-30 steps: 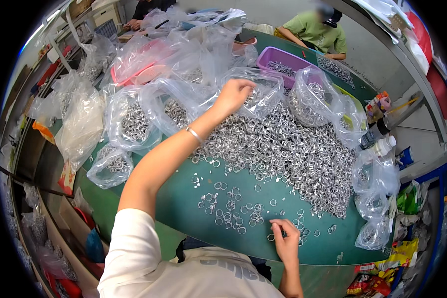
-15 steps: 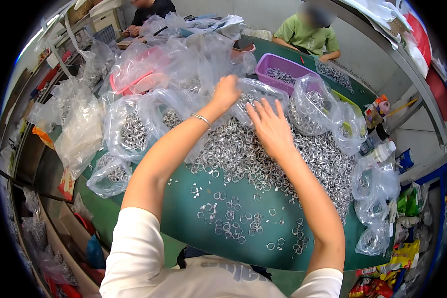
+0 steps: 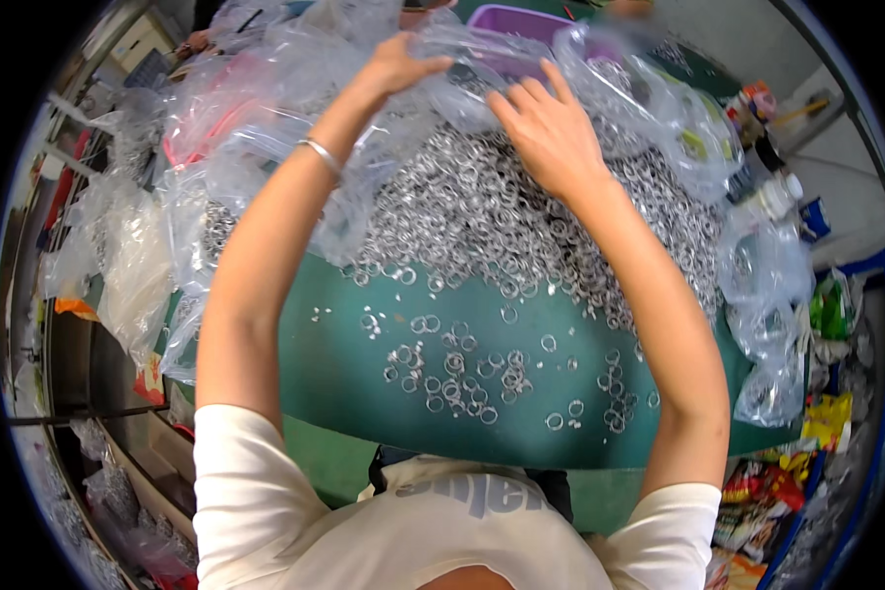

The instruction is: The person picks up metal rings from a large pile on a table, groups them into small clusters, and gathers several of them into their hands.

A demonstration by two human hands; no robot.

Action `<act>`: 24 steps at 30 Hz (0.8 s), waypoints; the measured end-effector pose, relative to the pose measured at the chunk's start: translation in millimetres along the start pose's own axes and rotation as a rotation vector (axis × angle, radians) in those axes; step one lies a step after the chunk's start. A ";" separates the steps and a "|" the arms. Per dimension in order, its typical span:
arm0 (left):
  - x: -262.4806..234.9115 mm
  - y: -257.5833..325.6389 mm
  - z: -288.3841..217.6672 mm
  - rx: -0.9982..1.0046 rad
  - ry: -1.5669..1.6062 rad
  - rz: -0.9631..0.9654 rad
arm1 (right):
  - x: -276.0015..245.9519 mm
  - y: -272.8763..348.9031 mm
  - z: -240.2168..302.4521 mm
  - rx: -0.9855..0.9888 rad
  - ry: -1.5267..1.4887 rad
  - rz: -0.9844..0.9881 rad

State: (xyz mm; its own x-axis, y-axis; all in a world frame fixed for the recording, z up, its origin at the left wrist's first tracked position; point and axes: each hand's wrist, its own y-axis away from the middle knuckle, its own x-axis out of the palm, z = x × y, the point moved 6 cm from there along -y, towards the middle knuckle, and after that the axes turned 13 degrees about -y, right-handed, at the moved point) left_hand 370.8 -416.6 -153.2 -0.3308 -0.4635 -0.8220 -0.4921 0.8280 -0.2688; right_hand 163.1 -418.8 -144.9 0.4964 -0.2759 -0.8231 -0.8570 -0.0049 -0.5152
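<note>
A clear plastic bag (image 3: 459, 101) with some metal rings in it lies between my hands at the far side of a big heap of silver metal rings (image 3: 452, 202). My left hand (image 3: 395, 67), a bangle on its wrist, grips the bag's left edge, its thumb pointing right; the fingertips are partly hidden in the plastic. On the bag's right side my right hand (image 3: 556, 133) is spread, fingers apart, over the bag and the heap's far edge. Loose rings (image 3: 457, 369) and small pale bits are scattered on the green table (image 3: 334, 374) closer to me.
Behind the bag stands a purple basin (image 3: 506, 20). More clear bags of rings (image 3: 615, 98) sit to the right, and others (image 3: 216, 231) to the left. A white-capped bottle (image 3: 782, 192) and knotted plastic bags (image 3: 767, 334) line the right edge. Box compartments (image 3: 133, 462) are at lower left.
The view has tipped downward and closer. My left hand has moved left, away from my right hand, its thumb now stretched out. The bag's mouth is spread wider between them.
</note>
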 end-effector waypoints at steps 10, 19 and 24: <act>-29.2 100.1 -29.6 0.262 0.076 -0.668 | -66.2 128.7 36.7 0.495 -0.772 -0.116; 72.3 303.4 -85.6 0.474 0.030 0.270 | -23.5 217.3 106.2 0.675 -0.764 0.077; 85.5 308.5 -97.6 0.454 0.037 0.335 | -39.6 230.7 97.4 0.700 -0.804 -0.042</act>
State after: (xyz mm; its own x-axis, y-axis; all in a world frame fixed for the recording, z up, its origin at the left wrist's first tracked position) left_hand 112.2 -231.6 -257.4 -0.4414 -0.1555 -0.8837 0.0378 0.9808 -0.1915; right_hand -40.8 -315.4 -254.4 0.6884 0.4279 -0.5857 -0.6937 0.6243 -0.3592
